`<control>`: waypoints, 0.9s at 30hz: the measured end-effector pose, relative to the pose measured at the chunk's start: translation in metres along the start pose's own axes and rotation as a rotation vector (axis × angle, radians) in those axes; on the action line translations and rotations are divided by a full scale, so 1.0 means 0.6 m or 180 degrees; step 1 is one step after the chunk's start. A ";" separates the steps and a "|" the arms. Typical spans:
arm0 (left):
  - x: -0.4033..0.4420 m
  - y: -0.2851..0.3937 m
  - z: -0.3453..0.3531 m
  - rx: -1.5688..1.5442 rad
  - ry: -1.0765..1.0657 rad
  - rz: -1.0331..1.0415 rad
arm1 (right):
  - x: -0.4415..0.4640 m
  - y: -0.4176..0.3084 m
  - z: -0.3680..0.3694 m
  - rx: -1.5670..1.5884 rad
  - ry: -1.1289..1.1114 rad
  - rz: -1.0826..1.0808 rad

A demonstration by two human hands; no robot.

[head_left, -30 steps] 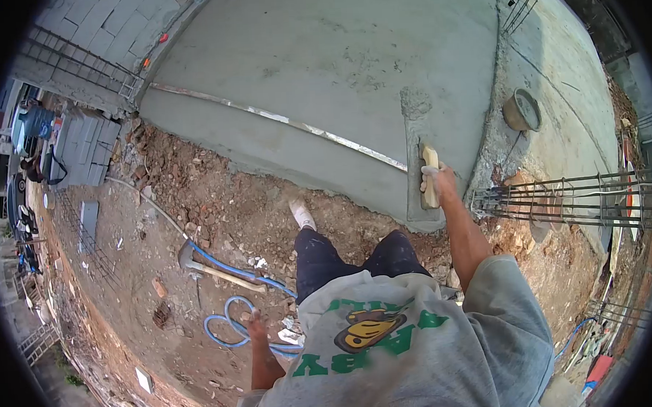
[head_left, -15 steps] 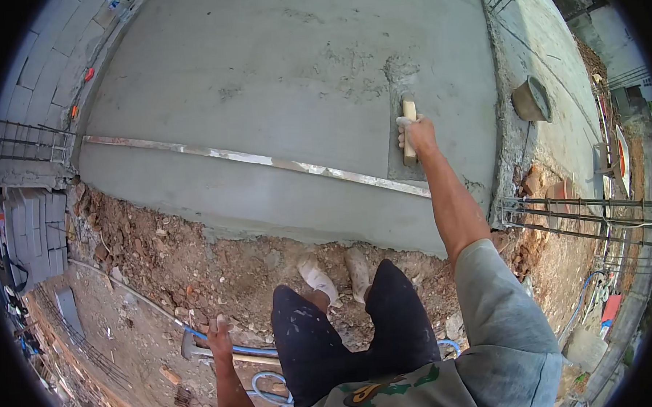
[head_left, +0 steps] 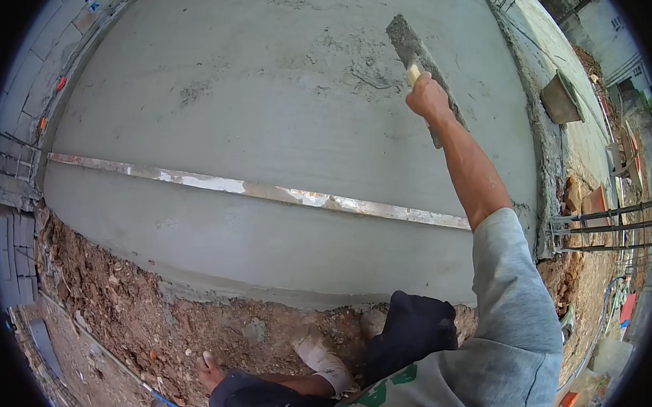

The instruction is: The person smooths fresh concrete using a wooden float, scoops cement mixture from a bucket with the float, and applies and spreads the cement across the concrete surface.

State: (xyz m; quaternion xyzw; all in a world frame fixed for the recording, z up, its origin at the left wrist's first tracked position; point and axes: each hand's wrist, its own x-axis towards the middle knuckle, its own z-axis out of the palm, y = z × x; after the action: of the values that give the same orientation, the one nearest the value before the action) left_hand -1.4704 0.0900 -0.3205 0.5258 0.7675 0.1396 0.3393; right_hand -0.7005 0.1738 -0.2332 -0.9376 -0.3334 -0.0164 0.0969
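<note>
My right hand (head_left: 430, 98) is closed around the pale handle of a plastering trowel (head_left: 406, 41). The trowel's long rectangular blade is smeared with grey mortar and tilted up on edge over the wet concrete (head_left: 264, 111); whether its edge touches cannot be made out. Near a rough patch in the surface, streaks and lumps show left of the blade. Closer to me, a long mortar-spotted straightedge (head_left: 267, 191) lies across the concrete. My left hand (head_left: 209, 371) is low at the left beside my knee, partly hidden, fingers extended with nothing visible in them.
A bucket (head_left: 560, 100) stands on the ledge at right. Rebar rods (head_left: 607, 224) jut out below it. Along the left runs a block wall (head_left: 36, 70), with stacked blocks (head_left: 9, 254) nearer. Broken soil (head_left: 127, 307) borders the slab; a blue hose (head_left: 178, 406) lies on the ground.
My right hand has moved the trowel farther away, and its blade has gone from flat on the concrete to tilted. My body leans forward, and my left hand is now partly behind my knee.
</note>
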 end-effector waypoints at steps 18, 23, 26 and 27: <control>0.056 -0.017 0.008 0.1161 0.0404 0.1382 | -0.013 0.070 0.088 0.0575 -0.0264 0.0887; -0.005 0.038 0.007 0.0704 0.0147 0.0778 | -0.002 0.030 0.131 0.0603 -0.0534 0.0748; -0.008 0.040 0.005 0.0940 0.0172 0.0802 | 0.025 0.029 0.177 0.0646 -0.0426 0.0548; -0.011 0.041 0.004 0.1083 0.0168 0.0694 | 0.040 0.032 0.186 0.0655 -0.0455 0.0519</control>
State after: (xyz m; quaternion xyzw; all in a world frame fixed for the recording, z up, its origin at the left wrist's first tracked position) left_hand -1.4496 0.0936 -0.3056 0.6516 0.7272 0.0575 0.2082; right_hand -0.6735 0.1955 -0.3439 -0.9455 -0.2621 0.0925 0.1695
